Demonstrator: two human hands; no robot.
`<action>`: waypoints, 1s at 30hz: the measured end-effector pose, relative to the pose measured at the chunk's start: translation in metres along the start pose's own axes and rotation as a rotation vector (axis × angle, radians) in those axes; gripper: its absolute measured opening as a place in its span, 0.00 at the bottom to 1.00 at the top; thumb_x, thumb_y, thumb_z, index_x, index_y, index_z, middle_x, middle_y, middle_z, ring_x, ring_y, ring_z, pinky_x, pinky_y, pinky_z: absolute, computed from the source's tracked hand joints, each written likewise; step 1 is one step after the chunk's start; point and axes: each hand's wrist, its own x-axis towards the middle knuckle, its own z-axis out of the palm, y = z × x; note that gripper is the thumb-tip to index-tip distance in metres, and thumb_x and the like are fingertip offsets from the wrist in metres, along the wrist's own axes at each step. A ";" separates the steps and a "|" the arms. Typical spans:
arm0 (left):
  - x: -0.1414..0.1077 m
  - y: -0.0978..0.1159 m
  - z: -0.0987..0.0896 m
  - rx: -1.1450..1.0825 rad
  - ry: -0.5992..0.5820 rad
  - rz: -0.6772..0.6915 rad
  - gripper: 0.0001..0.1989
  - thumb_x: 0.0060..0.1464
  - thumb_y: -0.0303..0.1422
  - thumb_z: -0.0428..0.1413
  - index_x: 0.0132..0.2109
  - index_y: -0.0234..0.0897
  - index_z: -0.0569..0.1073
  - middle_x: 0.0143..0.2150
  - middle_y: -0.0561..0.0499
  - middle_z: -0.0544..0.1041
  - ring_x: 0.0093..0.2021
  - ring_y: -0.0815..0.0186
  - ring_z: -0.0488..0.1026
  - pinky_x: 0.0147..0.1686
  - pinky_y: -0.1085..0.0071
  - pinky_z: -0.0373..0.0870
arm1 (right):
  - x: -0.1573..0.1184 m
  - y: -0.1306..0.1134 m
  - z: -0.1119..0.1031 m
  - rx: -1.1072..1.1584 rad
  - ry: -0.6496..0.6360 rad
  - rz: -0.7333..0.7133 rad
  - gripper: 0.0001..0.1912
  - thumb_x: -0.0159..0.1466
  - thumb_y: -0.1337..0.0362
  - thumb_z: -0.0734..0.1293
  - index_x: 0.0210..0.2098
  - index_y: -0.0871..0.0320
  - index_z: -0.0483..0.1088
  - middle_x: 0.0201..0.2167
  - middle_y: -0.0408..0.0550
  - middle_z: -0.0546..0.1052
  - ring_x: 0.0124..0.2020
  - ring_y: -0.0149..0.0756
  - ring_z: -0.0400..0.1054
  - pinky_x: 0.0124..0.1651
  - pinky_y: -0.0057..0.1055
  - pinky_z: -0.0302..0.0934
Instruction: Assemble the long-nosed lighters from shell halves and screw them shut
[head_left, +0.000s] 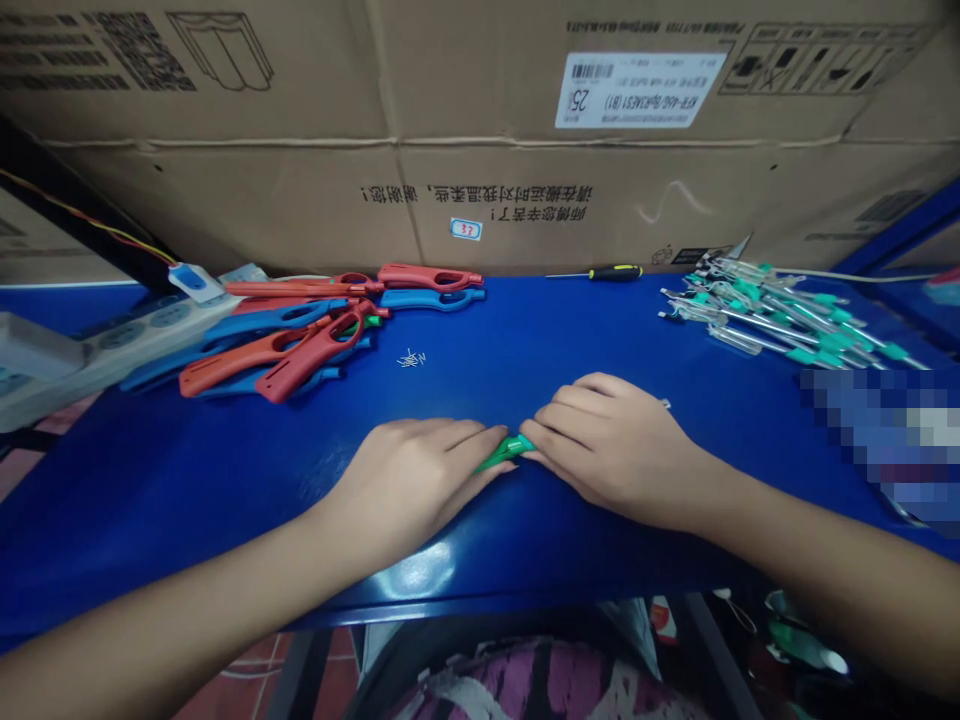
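Above the blue table (pixel 337 560), near its front edge, both hands meet at a green plastic piece (pixel 514 447). My left hand (pixel 424 470) has its fingers closed around the left end of this piece. Its right end is in the closed fingers of my right hand (pixel 611 440). Only the middle of the green piece shows; both ends are hidden by the fingers. Just behind my right hand a small metallic tip sticks out, too small to name. Several small screws (pixel 411 359) lie in a loose pile behind my left hand.
Red and blue lighter-like casings (pixel 307 365) are heaped at the back left, beside a power strip (pixel 157 325). A screwdriver (pixel 616 273) lies by the cardboard box (pixel 300 200). Clear rods with green parts (pixel 795 310) are piled at the back right, behind a blurred object (pixel 892 440).
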 end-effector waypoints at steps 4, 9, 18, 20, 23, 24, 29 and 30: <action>0.000 0.000 0.001 0.021 -0.014 -0.011 0.17 0.70 0.40 0.48 0.48 0.37 0.78 0.36 0.51 0.82 0.33 0.61 0.81 0.30 0.67 0.73 | 0.000 -0.001 0.001 0.038 -0.020 0.031 0.15 0.74 0.63 0.60 0.45 0.63 0.76 0.37 0.49 0.80 0.38 0.39 0.70 0.43 0.38 0.58; 0.000 -0.004 0.001 0.049 -0.003 0.009 0.16 0.71 0.39 0.48 0.47 0.36 0.78 0.36 0.50 0.82 0.32 0.61 0.80 0.29 0.68 0.71 | -0.004 0.009 -0.001 0.067 -0.042 0.055 0.17 0.74 0.60 0.60 0.51 0.64 0.75 0.42 0.52 0.81 0.42 0.41 0.71 0.49 0.41 0.58; 0.001 0.002 -0.003 -0.136 -0.120 -0.049 0.17 0.71 0.38 0.47 0.42 0.36 0.77 0.33 0.51 0.80 0.31 0.62 0.78 0.29 0.69 0.66 | -0.003 0.002 0.001 -0.061 0.068 -0.133 0.15 0.72 0.72 0.58 0.41 0.65 0.77 0.33 0.49 0.79 0.35 0.37 0.69 0.47 0.40 0.61; 0.002 0.002 -0.005 -0.271 -0.170 -0.095 0.16 0.70 0.38 0.48 0.41 0.36 0.77 0.34 0.51 0.80 0.33 0.64 0.78 0.31 0.71 0.67 | -0.003 -0.001 0.003 -0.077 0.095 -0.155 0.14 0.71 0.73 0.59 0.39 0.65 0.77 0.30 0.49 0.78 0.33 0.37 0.68 0.46 0.40 0.61; 0.005 0.002 -0.008 -0.465 -0.221 -0.177 0.14 0.69 0.38 0.52 0.39 0.37 0.78 0.34 0.52 0.81 0.33 0.67 0.77 0.32 0.73 0.66 | -0.003 -0.006 0.003 -0.063 0.120 -0.161 0.15 0.71 0.73 0.58 0.38 0.66 0.77 0.29 0.50 0.78 0.32 0.38 0.68 0.47 0.40 0.62; 0.006 0.002 -0.010 -0.526 -0.237 -0.208 0.14 0.68 0.38 0.52 0.38 0.37 0.79 0.33 0.53 0.80 0.32 0.68 0.76 0.31 0.74 0.65 | -0.003 -0.007 0.003 -0.048 0.130 -0.159 0.16 0.71 0.72 0.58 0.38 0.66 0.77 0.30 0.50 0.78 0.32 0.38 0.68 0.47 0.40 0.62; 0.009 0.003 -0.012 -0.694 -0.332 -0.326 0.16 0.68 0.39 0.52 0.37 0.37 0.80 0.29 0.54 0.80 0.28 0.70 0.75 0.27 0.77 0.65 | -0.002 -0.010 0.003 -0.016 0.134 -0.153 0.18 0.71 0.73 0.56 0.36 0.65 0.77 0.30 0.52 0.78 0.31 0.38 0.67 0.46 0.39 0.62; 0.009 0.003 -0.011 -0.665 -0.331 -0.317 0.16 0.68 0.40 0.52 0.38 0.36 0.80 0.30 0.53 0.80 0.29 0.69 0.76 0.28 0.76 0.65 | -0.002 -0.010 0.004 -0.022 0.123 -0.154 0.19 0.71 0.73 0.55 0.36 0.65 0.77 0.29 0.52 0.77 0.31 0.38 0.67 0.46 0.39 0.62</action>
